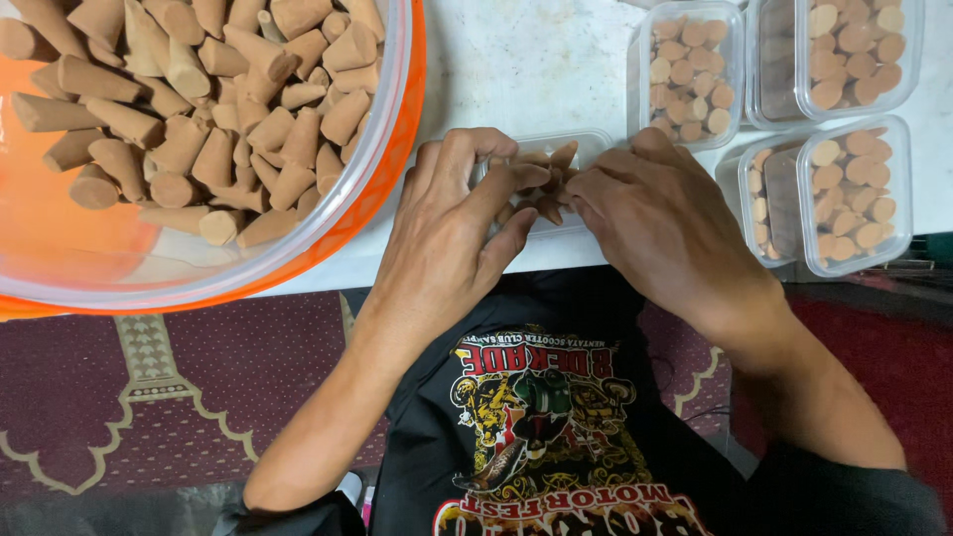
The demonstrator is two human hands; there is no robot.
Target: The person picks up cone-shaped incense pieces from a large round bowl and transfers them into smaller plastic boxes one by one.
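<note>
1. The left hand (452, 233) rests over the near left end of a small clear plastic box (586, 149) at the worktop (536, 60) edge, its fingers curled and its fingertips pressed onto the brown cones (549, 189) inside the box.
2. The right hand (660, 223) covers the box's right end, fingers bent inward and touching the same cones; whether it pinches 1 of them I cannot tell.
3. The 2 hands' fingertips nearly meet over the box.
4. To the left stands a large orange tub (402, 149) with a clear liner, heaped with loose brown cones lying every way.
5. To the right sit 3 filled clear boxes (685, 69), their cones standing packed with round bases showing.
6. Below the worktop edge lies a dark red patterned rug (149, 397), and the person wears a black printed shirt (536, 417).
</note>
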